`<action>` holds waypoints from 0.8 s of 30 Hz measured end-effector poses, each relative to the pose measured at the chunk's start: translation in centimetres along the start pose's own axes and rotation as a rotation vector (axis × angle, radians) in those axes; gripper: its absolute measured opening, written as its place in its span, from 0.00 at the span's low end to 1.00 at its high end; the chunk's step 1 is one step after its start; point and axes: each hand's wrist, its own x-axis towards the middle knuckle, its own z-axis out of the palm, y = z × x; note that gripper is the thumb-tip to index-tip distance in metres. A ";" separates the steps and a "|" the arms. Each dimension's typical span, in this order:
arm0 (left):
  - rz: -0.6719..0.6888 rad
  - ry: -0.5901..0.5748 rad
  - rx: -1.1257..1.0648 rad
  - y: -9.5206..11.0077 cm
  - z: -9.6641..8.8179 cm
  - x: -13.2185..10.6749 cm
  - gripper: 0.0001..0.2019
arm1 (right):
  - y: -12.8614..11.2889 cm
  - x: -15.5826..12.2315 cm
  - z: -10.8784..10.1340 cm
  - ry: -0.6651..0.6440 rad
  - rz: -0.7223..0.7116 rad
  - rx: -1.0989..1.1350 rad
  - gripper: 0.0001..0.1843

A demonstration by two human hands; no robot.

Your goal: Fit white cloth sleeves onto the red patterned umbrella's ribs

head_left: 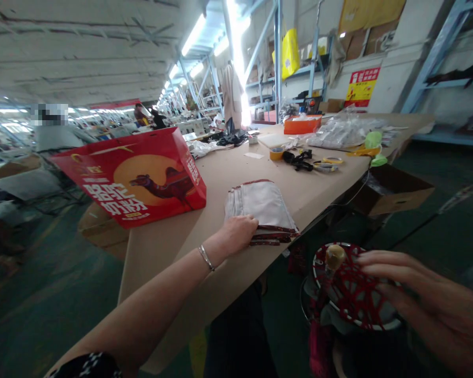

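Observation:
A neat stack of pale grey fabric pieces with dark red dotted edging (262, 202) lies on the brown-covered table (189, 252). My left hand (238, 231) is at the stack's near left corner, its fingers curled over the edge; the thumb is hidden. A silver bangle circles that wrist. Off the table's edge to the right, my right hand (405, 278) hangs in the air with its fingers stretched out and nothing visible in them. Just left of those fingers, lower down, is a round white-rimmed frame wound with red strips (350, 294).
A large red camel-print bag (142, 181) stands at the table's left. Farther back lie scissors (327, 167), a yellow tape roll (276, 154), black straps (298, 159), plastic bags (335, 131) and an orange box (301, 125). A cardboard box (402, 194) sits beside the table's right edge.

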 end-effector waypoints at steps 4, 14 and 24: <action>0.020 -0.017 -0.008 -0.2 -0.2 0.3 0.11 | -2.0 6.8 5.1 -0.356 -0.131 -0.064 0.14; 0.000 0.018 -0.062 -1.2 -0.2 1.3 0.11 | -0.6 14.2 14.3 -0.501 -0.124 -0.451 0.15; -0.056 0.031 -0.096 -2.4 0.0 2.1 0.12 | -1.2 16.4 14.1 -0.619 -0.109 -0.480 0.18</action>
